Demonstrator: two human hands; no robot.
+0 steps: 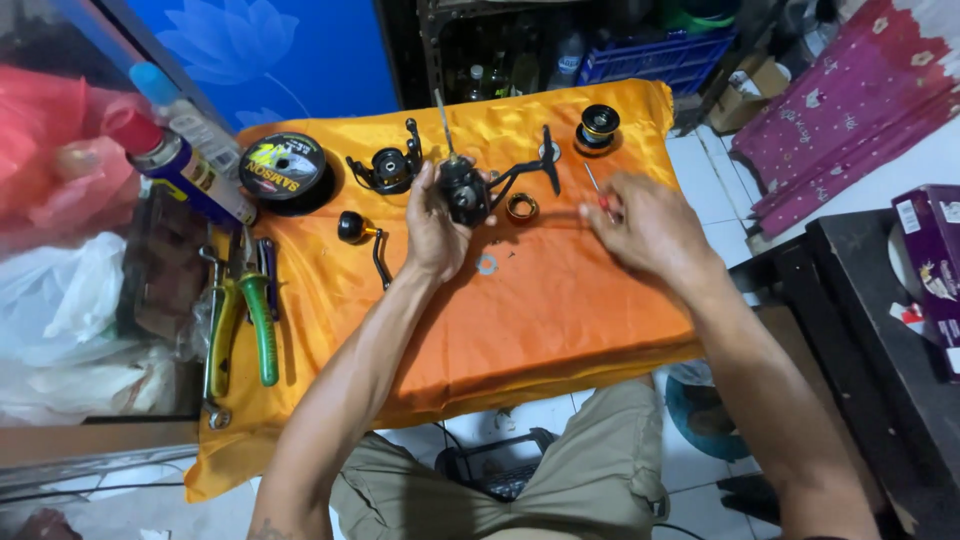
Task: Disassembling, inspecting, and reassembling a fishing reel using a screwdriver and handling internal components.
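My left hand [432, 228] grips the black body of a fishing reel [466, 192], held just above an orange cloth [520, 320] on a small table; a thin metal shaft sticks up from the body. My right hand [648, 226] rests on the cloth to the right and holds a small red-handled screwdriver [598, 192]. A bronze ring [521, 208] and a flat silver washer [487, 264] lie between my hands. A black rotor part [388, 168], a crank handle with a round knob [366, 240] and a black and gold spool [598, 128] lie around them.
A round spool of fishing line [282, 166] sits at the cloth's back left, with spray cans [175, 158] beside it. Green-handled pliers [240, 318] lie along the left edge. A purple box [935, 262] stands on a dark surface at right. Crates fill the back.
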